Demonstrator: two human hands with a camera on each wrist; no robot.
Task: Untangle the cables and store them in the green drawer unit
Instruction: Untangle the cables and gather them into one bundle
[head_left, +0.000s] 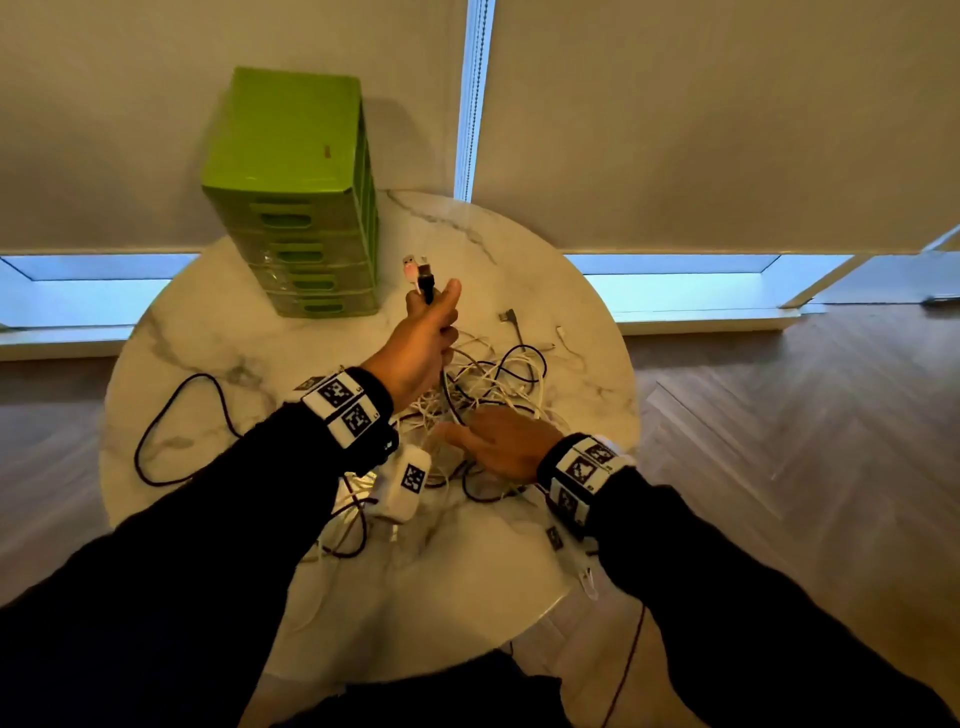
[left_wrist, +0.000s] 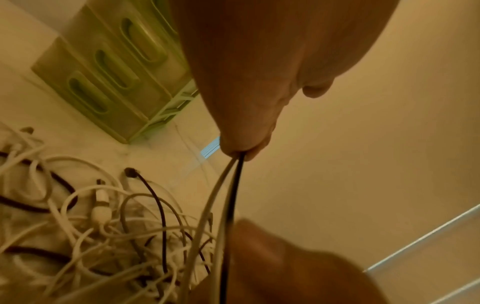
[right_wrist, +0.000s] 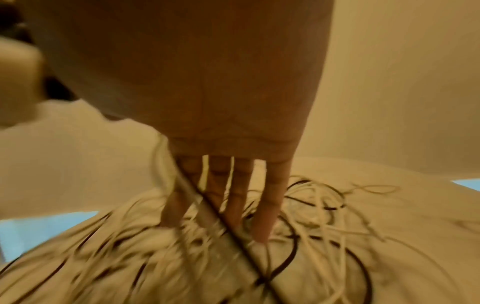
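Two cable ends, one white (head_left: 411, 267) and one black (head_left: 426, 280), are gripped in the curled left hand (head_left: 423, 343) at frame centre. Right hand (head_left: 506, 441) fingers (right_wrist: 235, 197), straight and spread, press the cable tangle (head_left: 488, 384) below. The green drawer unit (head_left: 301, 202) stands upper left on the counter (head_left: 208, 322).

Black sleeves (head_left: 182, 530), white wristbands (head_left: 347, 410) bearing black square markers

left hand (head_left: 423, 338) raised — fisted, right hand (head_left: 506, 441) flat
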